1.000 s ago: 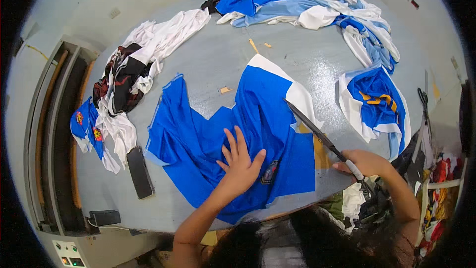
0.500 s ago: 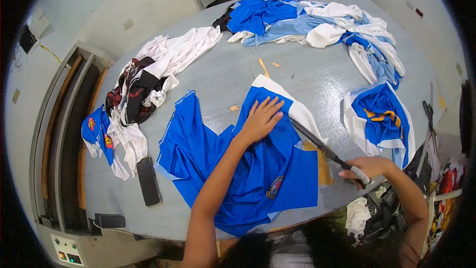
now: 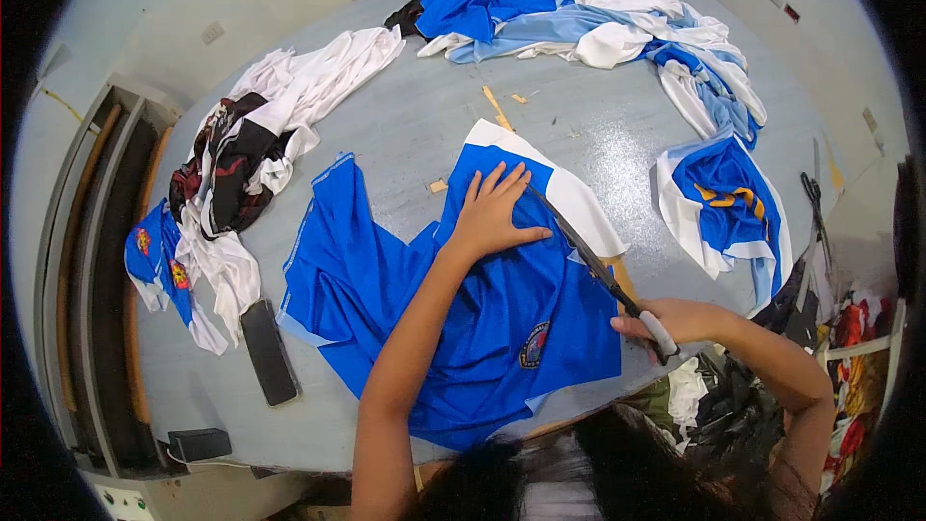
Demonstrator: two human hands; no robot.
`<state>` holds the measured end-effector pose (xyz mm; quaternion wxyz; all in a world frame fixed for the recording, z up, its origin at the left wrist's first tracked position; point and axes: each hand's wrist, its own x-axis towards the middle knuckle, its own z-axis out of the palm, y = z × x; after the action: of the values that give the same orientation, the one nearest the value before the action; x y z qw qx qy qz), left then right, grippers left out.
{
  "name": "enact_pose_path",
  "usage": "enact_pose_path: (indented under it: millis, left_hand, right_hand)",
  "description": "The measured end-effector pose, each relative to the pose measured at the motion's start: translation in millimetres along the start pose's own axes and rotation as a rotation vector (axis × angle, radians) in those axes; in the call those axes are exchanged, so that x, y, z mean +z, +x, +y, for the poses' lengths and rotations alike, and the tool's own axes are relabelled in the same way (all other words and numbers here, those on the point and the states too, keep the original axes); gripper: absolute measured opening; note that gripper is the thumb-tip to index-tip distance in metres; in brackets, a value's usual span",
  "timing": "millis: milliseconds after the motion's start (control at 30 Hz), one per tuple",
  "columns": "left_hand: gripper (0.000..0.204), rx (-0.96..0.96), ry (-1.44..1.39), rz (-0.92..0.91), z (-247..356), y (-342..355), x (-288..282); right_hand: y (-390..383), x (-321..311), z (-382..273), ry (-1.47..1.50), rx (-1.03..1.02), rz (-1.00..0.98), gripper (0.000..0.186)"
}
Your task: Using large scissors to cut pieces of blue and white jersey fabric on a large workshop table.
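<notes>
A blue jersey (image 3: pixel 386 299) with a white sleeve lies flat on the grey table (image 3: pixel 405 135). My left hand (image 3: pixel 494 212) presses flat on the jersey near the white sleeve, fingers spread. My right hand (image 3: pixel 664 320) grips the taped handle of a long dark blade (image 3: pixel 579 241). That blade lies across the jersey, its tip next to my left hand's fingers.
A pile of blue and white jerseys (image 3: pixel 579 19) curves along the far edge. Another blue and white jersey (image 3: pixel 728 203) lies at the right. White and black garments (image 3: pixel 241 164) lie at the left. A black phone (image 3: pixel 268 352) sits near the front left. Scissors (image 3: pixel 815 198) rest far right.
My left hand has slid up the jersey from its lower middle to near the white sleeve. The blade's tip now lies beside that hand.
</notes>
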<state>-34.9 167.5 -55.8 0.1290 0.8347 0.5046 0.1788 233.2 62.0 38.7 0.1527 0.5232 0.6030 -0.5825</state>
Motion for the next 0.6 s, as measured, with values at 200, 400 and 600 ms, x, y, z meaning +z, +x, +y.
enact_pose_path:
  millis: [200,400,600]
  left_hand:
    - [0.105,-0.018,-0.020,0.015,-3.7,-0.5,1.9]
    - [0.112,-0.050,-0.019,0.010,-2.9,-2.4,6.6]
    - [0.113,-0.039,-0.009,0.008,-2.9,-1.0,4.8]
  right_hand:
    - [19.3,9.9,-0.8,0.105,-0.098,0.065,0.064]
    - [21.7,19.1,-10.3,0.086,-0.060,0.081,0.066]
    - [21.9,22.8,-14.5,-0.028,-0.079,0.130,0.074]
